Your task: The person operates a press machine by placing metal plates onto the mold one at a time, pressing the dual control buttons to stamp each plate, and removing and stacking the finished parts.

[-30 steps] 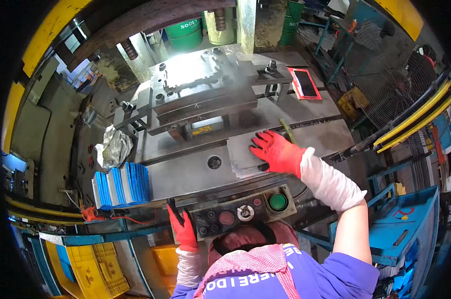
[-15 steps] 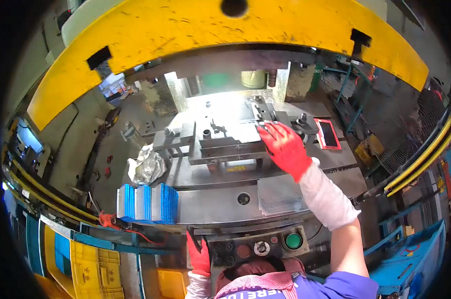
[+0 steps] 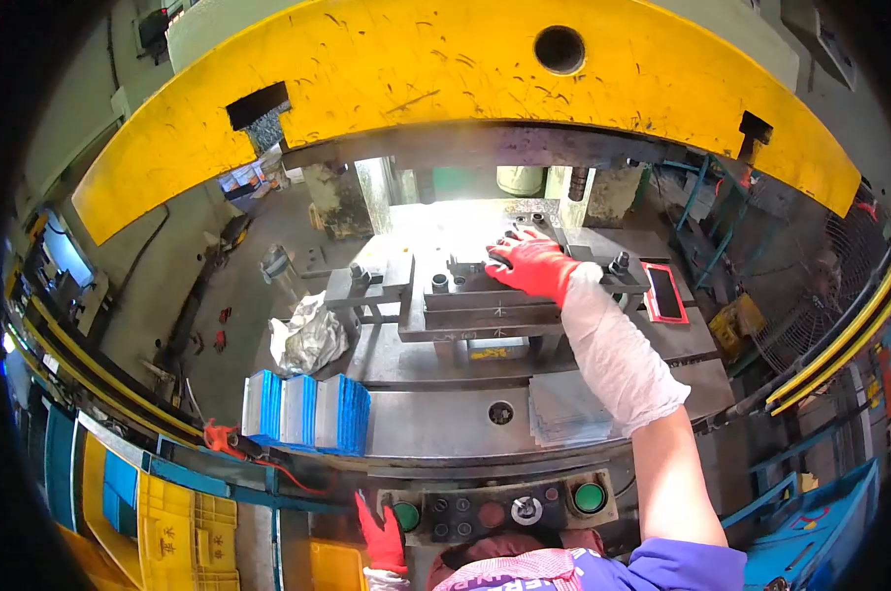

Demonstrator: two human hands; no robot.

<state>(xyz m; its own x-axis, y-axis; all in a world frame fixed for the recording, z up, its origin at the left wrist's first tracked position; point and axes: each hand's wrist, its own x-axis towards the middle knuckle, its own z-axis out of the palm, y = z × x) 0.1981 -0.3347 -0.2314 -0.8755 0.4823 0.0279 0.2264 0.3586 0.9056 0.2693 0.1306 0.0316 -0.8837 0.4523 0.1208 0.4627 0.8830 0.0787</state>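
Observation:
My right hand (image 3: 536, 266), in a red glove with dark fingertips, reaches over the metal die (image 3: 495, 317) under the press. Its fingers bend down at the die's top; glare and the glove hide what lies between them. My left hand (image 3: 381, 540), also red-gloved, is low beside the control panel (image 3: 554, 507), next to its left green button (image 3: 406, 515). The left fingers are apart and hold nothing. A second green button (image 3: 590, 497) sits at the panel's right end.
The yellow press ram (image 3: 426, 79) spans overhead. Blue-edged plates (image 3: 342, 416) stand in stacks at left, by a crumpled plastic bag (image 3: 309, 335). Flat sheets (image 3: 568, 406) lie at right. A red-framed phone (image 3: 666, 294) lies beyond the die. Yellow crates (image 3: 174, 527) stand lower left.
My right hand has moved left across the die, and its fingers now point left. My left hand has moved slightly down and left, uncovering the left green button. The camera view has shifted.

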